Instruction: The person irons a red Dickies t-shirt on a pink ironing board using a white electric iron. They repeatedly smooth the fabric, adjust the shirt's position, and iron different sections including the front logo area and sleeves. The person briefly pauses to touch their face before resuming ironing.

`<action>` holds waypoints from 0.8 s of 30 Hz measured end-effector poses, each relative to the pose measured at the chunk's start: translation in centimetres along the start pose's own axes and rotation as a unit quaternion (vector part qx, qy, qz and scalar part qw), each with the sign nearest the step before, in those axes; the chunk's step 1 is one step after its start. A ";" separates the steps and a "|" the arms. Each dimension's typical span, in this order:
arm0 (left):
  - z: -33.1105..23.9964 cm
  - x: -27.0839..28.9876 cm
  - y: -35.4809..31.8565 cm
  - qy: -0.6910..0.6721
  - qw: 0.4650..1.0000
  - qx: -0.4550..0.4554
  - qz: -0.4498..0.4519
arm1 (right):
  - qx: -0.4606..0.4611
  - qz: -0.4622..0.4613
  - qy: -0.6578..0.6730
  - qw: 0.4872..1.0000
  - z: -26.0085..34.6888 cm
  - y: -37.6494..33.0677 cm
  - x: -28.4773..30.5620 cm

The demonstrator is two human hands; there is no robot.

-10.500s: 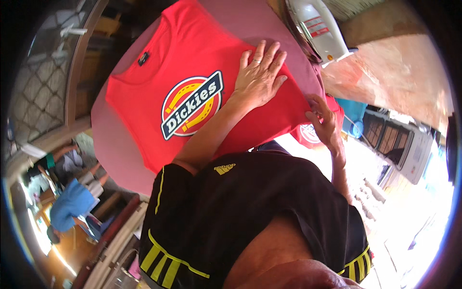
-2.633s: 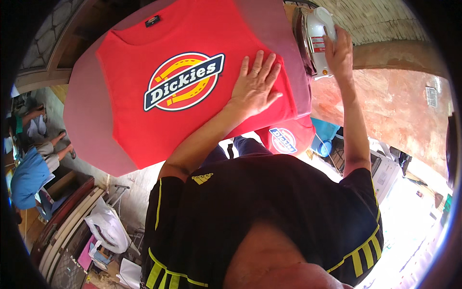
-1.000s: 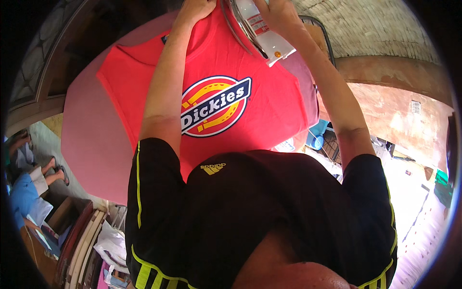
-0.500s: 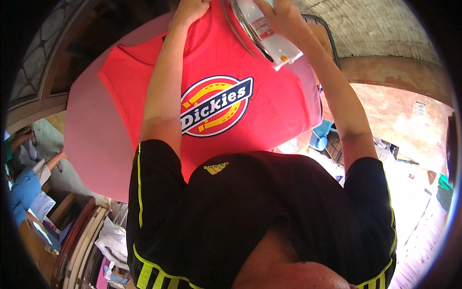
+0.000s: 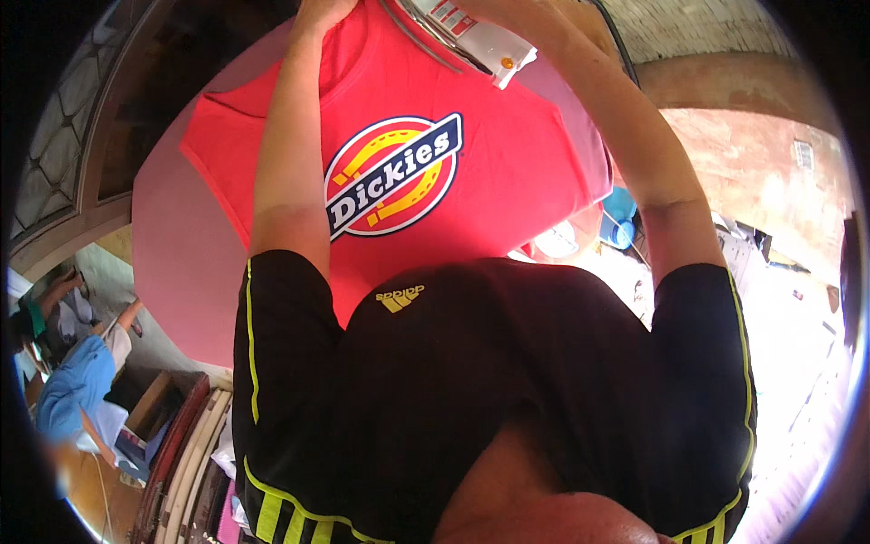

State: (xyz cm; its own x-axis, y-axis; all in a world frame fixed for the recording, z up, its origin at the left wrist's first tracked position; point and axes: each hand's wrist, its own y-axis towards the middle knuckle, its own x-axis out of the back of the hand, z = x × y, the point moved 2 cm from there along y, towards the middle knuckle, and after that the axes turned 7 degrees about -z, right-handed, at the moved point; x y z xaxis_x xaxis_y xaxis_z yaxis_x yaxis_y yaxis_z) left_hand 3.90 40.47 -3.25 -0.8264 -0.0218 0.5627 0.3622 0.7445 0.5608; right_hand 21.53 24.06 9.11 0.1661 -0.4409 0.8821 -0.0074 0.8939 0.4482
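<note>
A red sleeveless shirt (image 5: 507,181) with a round blue, white and yellow printed emblem lies spread on a pink padded ironing board (image 5: 177,263). My left hand (image 5: 324,13) is at the shirt's neckline, at the top edge of the view. Its fingers are cut off, so whether they pinch the cloth is hidden. To its right, my right hand (image 5: 498,9) holds a clothes iron (image 5: 485,45) with a white, partly see-through body and a shiny metal rim. The iron is over the upper part of the shirt, beyond the emblem; its front end is out of view.
Blue plastic containers (image 5: 619,218) stand beyond the board's right side. At lower left is a stack of edge-on boards or panels (image 5: 181,453). A person in a blue top (image 5: 77,385) is farther left. A dark wooden frame (image 5: 104,118) borders the upper left.
The iron and my right hand have moved slightly away and left over the shirt. My left hand has shifted a little left along the neckline. The whole view has also shifted somewhat.
</note>
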 end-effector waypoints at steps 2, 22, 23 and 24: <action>-0.3 0.0 0.1 -0.020 1.000 0.004 0.000 | 0.019 0.018 0.005 1.000 0.2 -1.3 1.4; -2.9 1.0 0.0 -0.082 0.995 -0.043 -0.032 | -0.201 0.076 0.160 0.963 0.6 -19.7 11.2; -2.6 1.1 0.0 -0.082 0.995 -0.048 -0.038 | -0.162 0.063 0.157 0.972 0.5 -17.9 10.3; -2.2 0.9 -0.1 -0.086 0.994 -0.051 -0.043 | -0.126 0.053 0.151 0.979 0.2 -16.2 9.1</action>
State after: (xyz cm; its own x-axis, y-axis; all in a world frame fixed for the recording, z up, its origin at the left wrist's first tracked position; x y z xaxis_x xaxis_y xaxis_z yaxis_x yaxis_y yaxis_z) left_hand 4.08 38.95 -1.45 -0.9144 0.0398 0.4028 0.3225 0.6730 0.6656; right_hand 22.94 5.55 9.94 0.4613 -0.3349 0.8216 0.1962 0.9416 0.2736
